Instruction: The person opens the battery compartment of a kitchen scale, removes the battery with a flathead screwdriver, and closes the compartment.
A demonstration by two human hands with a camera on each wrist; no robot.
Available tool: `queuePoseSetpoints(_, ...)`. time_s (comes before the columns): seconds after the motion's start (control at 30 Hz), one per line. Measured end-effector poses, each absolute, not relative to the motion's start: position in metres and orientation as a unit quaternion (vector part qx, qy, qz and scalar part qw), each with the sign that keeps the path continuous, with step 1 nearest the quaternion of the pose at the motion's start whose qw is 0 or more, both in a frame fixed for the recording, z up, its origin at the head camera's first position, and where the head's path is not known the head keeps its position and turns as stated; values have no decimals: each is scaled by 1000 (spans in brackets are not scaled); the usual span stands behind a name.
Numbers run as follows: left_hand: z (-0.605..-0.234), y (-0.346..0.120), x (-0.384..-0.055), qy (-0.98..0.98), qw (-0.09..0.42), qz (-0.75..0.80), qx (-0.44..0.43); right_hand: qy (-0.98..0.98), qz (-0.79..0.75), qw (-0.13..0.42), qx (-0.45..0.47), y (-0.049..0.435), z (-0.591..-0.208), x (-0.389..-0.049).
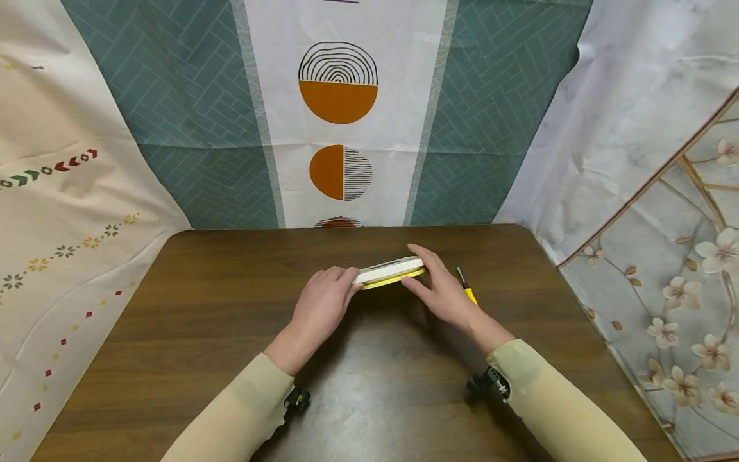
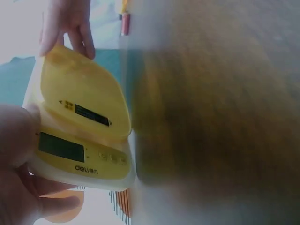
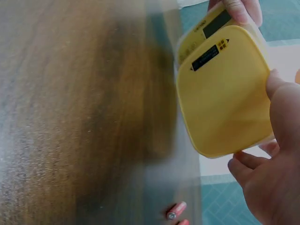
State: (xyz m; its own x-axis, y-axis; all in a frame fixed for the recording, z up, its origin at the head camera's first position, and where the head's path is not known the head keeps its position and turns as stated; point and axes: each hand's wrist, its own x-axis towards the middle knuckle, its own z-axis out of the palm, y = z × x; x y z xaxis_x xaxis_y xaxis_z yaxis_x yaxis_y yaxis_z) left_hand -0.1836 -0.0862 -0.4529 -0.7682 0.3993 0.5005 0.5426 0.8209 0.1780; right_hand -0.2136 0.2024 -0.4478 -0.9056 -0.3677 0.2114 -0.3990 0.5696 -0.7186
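A yellow and white kitchen scale point(image 1: 389, 272) is held up on edge above the table between both hands. Its yellow weighing plate point(image 3: 225, 96) faces the person, and a dark display point(image 2: 61, 146) with small buttons sits beside it. My left hand point(image 1: 322, 298) grips the display end, thumb on the front and fingers behind. At the opposite end, my right hand point(image 1: 447, 293) holds the scale with its thumb on the plate side and fingers around the back. In the head view mostly the white rim shows.
A screwdriver with a yellow handle point(image 1: 471, 296) lies on the brown wooden table point(image 1: 231, 359), just beyond the right hand. Small red cylinders point(image 3: 176, 210) appear at the bottom of the right wrist view. Patterned cloths point(image 1: 482, 96) hang behind and beside the table.
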Motion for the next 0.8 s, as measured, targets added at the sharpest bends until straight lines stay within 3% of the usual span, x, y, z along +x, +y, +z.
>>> queuePoseSetpoints(0.13, -449, -86, -186, -932, 223, -161, -236, -864, 461, 23, 203, 203, -445, -216)
queuePoseSetpoints(0.33, -441, -86, -188, -945, 160, -226, -174, -863, 473, 27, 177, 206, -450, -218)
queuePoseSetpoints(0.8, -434, -95, -191, -870, 44, -486, -67, -854, 497, -53, 145, 192, -465, -209)
